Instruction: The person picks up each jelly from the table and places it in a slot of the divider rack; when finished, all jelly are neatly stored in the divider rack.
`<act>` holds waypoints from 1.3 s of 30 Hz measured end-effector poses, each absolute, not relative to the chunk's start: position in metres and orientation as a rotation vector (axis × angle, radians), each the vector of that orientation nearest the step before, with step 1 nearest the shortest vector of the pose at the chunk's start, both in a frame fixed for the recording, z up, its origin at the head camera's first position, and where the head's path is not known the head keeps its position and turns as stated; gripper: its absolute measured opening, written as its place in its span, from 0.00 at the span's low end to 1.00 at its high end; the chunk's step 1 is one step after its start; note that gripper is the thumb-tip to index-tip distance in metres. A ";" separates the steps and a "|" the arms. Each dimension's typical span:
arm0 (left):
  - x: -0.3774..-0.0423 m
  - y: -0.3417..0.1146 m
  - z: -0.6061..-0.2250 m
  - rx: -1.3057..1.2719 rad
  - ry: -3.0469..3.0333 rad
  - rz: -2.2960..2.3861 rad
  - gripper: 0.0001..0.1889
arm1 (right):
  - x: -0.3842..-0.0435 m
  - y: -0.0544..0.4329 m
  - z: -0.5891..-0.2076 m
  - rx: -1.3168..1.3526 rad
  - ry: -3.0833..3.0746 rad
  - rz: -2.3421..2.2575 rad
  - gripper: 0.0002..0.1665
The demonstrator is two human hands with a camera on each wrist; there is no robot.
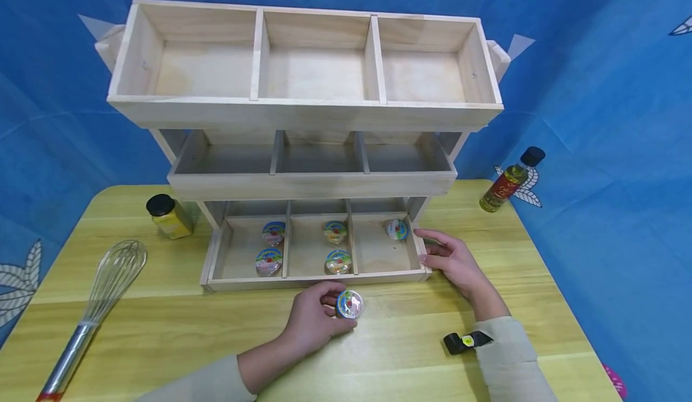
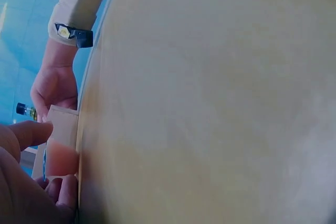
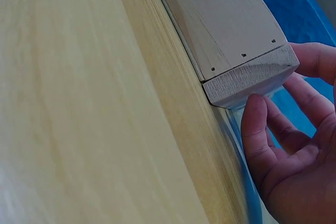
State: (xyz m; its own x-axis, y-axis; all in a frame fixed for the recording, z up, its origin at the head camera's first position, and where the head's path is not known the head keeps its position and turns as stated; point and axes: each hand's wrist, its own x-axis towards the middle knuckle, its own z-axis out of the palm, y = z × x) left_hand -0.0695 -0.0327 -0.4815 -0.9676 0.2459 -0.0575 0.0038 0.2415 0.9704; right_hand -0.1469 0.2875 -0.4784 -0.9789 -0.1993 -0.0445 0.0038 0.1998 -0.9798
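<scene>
My left hand pinches a small round jelly cup with a printed lid, just in front of the wooden shelf's bottom tray. The cup's thin lid edge shows between thumb and fingers in the left wrist view. My right hand holds the right side wall of that tray near its front corner, thumb and fingers bent at the wood. Inside the tray, jelly cups form a pair in the left compartment, another pair in the middle, and a single one at the right compartment's back.
Two upper tiers, the top one and the middle one, overhang the bottom tray. On the left lie a whisk and a black-lidded yellow jar. An oil bottle stands at the back right, near the table's edge.
</scene>
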 end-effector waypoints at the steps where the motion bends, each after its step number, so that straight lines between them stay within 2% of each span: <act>1: -0.070 -0.032 -0.482 0.244 2.323 1.800 0.31 | -0.147 0.288 -0.478 -0.191 2.304 -1.884 0.32; 16: -0.072 -0.035 -0.486 0.386 2.213 1.807 0.28 | -0.147 0.288 -0.479 -0.181 2.319 -1.860 0.33; 29: -0.082 -0.027 -0.447 0.558 1.777 1.866 0.28 | -0.148 0.289 -0.477 -0.161 2.328 -1.843 0.33; 39: -0.115 -0.004 -0.427 0.697 1.821 1.898 0.27 | -0.148 0.287 -0.477 -0.195 2.302 -1.877 0.32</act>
State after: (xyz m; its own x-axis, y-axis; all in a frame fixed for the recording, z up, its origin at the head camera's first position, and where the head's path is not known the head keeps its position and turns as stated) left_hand -0.1151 -0.0045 -0.4267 -0.7875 0.6124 0.0690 0.0436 -0.0564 0.9975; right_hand -0.1484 0.2871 -0.4774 -0.9779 -0.2042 -0.0450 0.0030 0.2014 -0.9795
